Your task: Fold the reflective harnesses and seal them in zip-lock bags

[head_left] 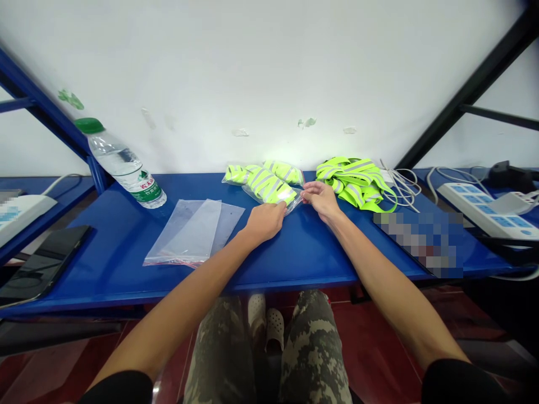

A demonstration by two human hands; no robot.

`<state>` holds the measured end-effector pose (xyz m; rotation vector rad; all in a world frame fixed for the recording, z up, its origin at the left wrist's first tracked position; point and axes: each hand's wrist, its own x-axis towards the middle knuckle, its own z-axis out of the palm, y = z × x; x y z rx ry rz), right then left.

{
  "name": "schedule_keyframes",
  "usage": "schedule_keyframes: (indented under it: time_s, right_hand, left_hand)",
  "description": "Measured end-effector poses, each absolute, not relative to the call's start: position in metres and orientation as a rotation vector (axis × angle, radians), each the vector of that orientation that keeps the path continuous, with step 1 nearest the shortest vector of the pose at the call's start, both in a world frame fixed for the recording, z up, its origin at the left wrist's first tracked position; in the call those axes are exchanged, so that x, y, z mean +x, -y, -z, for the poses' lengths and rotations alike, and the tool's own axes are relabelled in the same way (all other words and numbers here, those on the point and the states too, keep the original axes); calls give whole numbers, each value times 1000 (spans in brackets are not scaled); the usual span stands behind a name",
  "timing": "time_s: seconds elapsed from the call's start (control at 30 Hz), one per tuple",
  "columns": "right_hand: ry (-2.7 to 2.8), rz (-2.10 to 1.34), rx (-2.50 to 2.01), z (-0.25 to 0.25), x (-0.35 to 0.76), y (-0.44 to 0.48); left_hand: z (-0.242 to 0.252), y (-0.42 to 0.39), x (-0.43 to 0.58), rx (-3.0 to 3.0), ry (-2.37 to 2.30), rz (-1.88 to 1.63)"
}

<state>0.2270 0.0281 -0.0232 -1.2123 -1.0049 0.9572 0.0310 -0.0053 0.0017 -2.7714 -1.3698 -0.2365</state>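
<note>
Between my two hands lies a clear plastic bag with yellow-green reflective straps folded up inside. My left hand pinches the near corner of this bag, its fingers closed. My right hand has thumb and fingertips together on the bag's right edge. Behind it sit further bagged straps, close to the wall. Right of my right hand is a loose heap of the same reflective straps. Several flat clear zip bags lie overlapping to the left of my left hand.
A water bottle with a green cap stands at the back left of the blue table. White cable is coiled behind the strap heap. A blurred-out flat object lies at the right. A power strip and a phone lie at the sides.
</note>
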Motion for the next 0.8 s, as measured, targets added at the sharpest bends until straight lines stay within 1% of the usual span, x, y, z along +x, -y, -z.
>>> schedule_keyframes:
  time_s: [0.1,0.33,0.63,0.8]
  right_hand:
    - [996,-951,-1206,24,226,-28]
    - [981,-1068,-1220,23,226,-25]
    - [1045,-957,-1237,29,224,-28]
    - [1069,-1058,-1234,27,225,-26]
  left_hand:
    - [0,4,30,-2769,1379,252]
    - [2,3,31,-2752,1389,283]
    - [4,2,32,-2742,1385,295]
    - [3,2,32,-2741,1394,295]
